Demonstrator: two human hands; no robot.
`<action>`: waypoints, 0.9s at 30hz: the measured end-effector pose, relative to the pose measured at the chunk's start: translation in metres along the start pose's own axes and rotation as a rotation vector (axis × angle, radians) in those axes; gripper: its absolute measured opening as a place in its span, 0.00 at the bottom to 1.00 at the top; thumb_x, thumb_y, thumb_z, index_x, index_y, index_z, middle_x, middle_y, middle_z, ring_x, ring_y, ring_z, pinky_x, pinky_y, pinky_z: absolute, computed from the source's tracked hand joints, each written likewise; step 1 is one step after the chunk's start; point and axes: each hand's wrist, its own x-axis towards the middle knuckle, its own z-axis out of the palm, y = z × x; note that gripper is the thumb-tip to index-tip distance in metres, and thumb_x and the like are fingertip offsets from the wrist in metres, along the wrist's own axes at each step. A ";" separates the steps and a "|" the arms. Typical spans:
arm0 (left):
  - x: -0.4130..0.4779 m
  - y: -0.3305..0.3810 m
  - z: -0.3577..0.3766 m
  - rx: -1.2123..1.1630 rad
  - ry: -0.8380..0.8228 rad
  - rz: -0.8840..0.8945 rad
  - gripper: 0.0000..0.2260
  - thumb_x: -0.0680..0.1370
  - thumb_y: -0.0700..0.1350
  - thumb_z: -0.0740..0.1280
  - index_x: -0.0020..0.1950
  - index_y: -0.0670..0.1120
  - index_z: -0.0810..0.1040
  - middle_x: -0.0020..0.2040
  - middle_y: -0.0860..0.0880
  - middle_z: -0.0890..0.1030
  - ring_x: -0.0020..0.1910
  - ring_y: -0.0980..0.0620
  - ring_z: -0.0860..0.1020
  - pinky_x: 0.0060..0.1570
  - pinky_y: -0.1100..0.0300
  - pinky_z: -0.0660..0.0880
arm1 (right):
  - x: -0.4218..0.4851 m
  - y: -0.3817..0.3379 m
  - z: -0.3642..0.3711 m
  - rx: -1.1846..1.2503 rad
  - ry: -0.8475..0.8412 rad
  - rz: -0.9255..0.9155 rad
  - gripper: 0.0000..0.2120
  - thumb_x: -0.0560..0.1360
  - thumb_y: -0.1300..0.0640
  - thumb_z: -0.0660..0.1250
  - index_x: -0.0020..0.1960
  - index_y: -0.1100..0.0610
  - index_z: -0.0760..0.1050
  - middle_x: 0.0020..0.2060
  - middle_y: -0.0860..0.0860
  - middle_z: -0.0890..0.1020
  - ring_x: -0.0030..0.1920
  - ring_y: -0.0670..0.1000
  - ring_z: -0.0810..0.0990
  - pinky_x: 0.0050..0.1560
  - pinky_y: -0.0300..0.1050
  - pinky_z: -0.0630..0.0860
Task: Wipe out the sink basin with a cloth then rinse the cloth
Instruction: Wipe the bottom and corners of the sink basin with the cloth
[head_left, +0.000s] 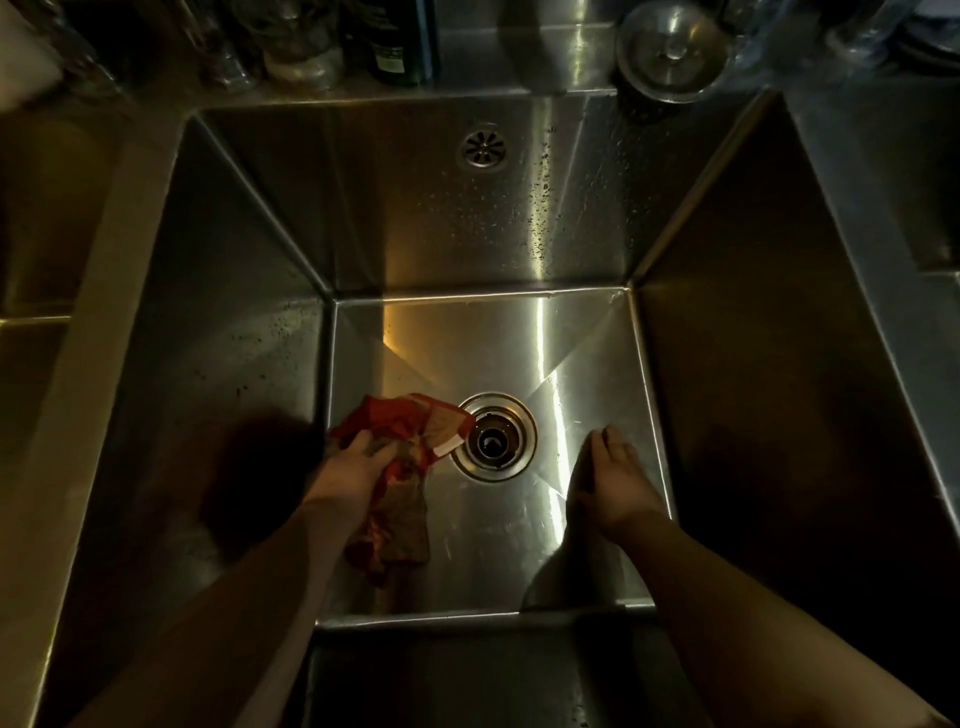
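A deep stainless-steel sink basin fills the view. On its floor, left of the round drain, lies a crumpled red and tan cloth. My left hand grips the cloth's middle with curled fingers; one end of the cloth trails back toward me and the other reaches the drain's rim. My right hand rests on the basin floor right of the drain, fingers straight and together, holding nothing.
An overflow grille sits high on the back wall, which is beaded with water drops. A metal drain strainer stands on the back ledge at the right, dark bottles and jars at the left. Steel counters flank the basin.
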 end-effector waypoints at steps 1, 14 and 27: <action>-0.001 0.001 0.000 0.012 -0.001 0.027 0.25 0.78 0.53 0.60 0.75 0.58 0.58 0.72 0.46 0.61 0.68 0.40 0.65 0.68 0.53 0.64 | 0.000 -0.001 -0.001 0.002 -0.002 -0.008 0.41 0.75 0.59 0.66 0.77 0.56 0.41 0.76 0.54 0.40 0.76 0.58 0.43 0.72 0.51 0.59; 0.005 0.105 0.003 -0.036 -0.042 0.386 0.33 0.75 0.40 0.64 0.74 0.63 0.56 0.72 0.49 0.61 0.66 0.40 0.66 0.65 0.52 0.67 | 0.001 0.006 -0.028 0.046 0.057 -0.063 0.37 0.72 0.63 0.67 0.75 0.58 0.53 0.75 0.55 0.55 0.74 0.56 0.56 0.72 0.48 0.59; 0.015 0.137 0.008 -0.611 0.054 0.308 0.46 0.66 0.53 0.77 0.77 0.49 0.55 0.76 0.48 0.57 0.74 0.49 0.59 0.71 0.56 0.59 | -0.008 0.001 -0.028 0.186 0.095 -0.352 0.30 0.73 0.54 0.63 0.74 0.53 0.60 0.74 0.51 0.61 0.70 0.53 0.64 0.66 0.43 0.65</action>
